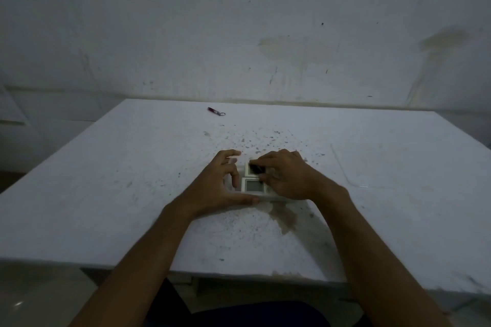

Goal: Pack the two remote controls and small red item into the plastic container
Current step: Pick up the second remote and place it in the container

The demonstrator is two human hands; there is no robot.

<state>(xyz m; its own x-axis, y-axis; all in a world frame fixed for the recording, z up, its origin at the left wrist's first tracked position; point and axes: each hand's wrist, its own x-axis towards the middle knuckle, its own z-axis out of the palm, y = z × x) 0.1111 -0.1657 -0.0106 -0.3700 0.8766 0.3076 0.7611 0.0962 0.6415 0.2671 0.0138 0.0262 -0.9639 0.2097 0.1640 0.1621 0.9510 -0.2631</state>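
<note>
The left side of a clear, shallow plastic container (268,197) is clasped by the left hand (221,184), the thumb laid along its near edge and the fingers curled over the far left corner. Inside the container two white rectangular remote controls are seen side by side: the nearer remote (250,185), with a grey screen, lies flat, and the farther remote (254,169), with a dark screen, is pressed at its right part by the fingertips of the right hand (288,176), which is bent over it. The container rests on a speckled white table (372,194). A small red cylindrical item with a metal key ring (215,111) lies well apart, near the table's far edge.
</note>
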